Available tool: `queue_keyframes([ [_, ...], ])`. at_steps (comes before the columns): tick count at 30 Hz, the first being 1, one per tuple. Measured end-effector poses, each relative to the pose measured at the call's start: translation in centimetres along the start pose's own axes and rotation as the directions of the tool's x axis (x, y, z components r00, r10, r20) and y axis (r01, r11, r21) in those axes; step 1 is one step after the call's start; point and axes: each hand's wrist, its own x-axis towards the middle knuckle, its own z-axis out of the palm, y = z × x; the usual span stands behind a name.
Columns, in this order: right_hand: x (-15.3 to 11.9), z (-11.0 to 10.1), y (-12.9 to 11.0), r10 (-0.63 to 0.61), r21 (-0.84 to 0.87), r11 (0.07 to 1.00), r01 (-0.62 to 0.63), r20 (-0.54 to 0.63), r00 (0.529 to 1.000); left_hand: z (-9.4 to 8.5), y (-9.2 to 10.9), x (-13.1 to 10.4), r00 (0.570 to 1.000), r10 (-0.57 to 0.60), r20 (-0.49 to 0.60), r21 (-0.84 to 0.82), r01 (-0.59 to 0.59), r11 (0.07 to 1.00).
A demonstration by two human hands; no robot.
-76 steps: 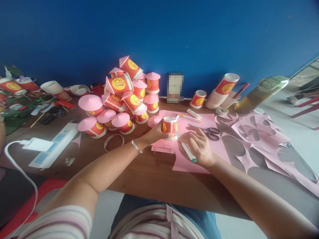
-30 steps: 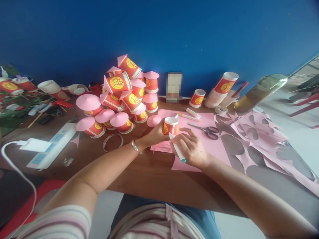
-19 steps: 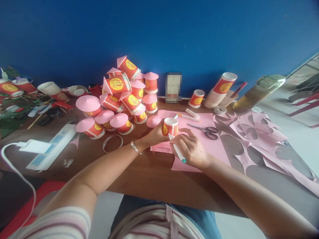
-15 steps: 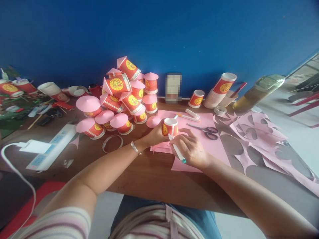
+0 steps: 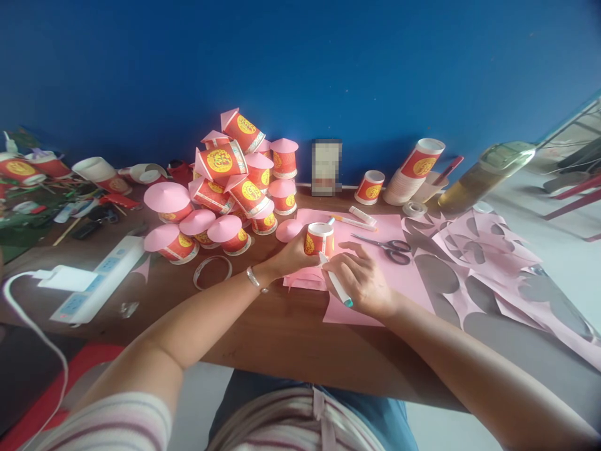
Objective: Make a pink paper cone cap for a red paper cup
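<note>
A red paper cup with yellow emblems and a white strip down its side stands upright in the grip of my left hand. My right hand is closed round a white marker pen with a teal end. The pen's tip is at the lower part of the cup, on the white strip; whether it touches cannot be made out. Under both hands lies pink paper. A pink paper cone rests just behind my left hand.
Cups with pink cone tops are piled at the left. Scissors and an orange-and-white marker lie on the paper. Cut pink scraps, stacked cups and a bottle are at the right; a power strip is at the left.
The cup has shifted very slightly left, and the pen's tip sits a little to the right along its lower part. Both hands keep their hold.
</note>
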Motion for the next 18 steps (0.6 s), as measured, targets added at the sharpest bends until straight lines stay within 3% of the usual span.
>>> queue_keyframes([
  [4,0.0,-0.2,0.2,0.005,0.008,1.0,-0.005,-0.021,1.0,-0.1,0.1,0.1,0.999,-0.016,-0.031,0.034,0.017,0.999],
  [9,-0.3,-0.2,0.6,0.02,0.015,1.0,-0.019,-0.026,0.999,-0.2,1.0,0.1,0.994,-0.018,0.11,-0.098,0.029,0.995],
  [18,-0.6,-0.3,0.9,0.061,-0.004,0.998,-0.061,-0.014,0.998,-0.5,0.7,0.0,0.991,-0.105,0.08,-0.194,0.118,0.974],
])
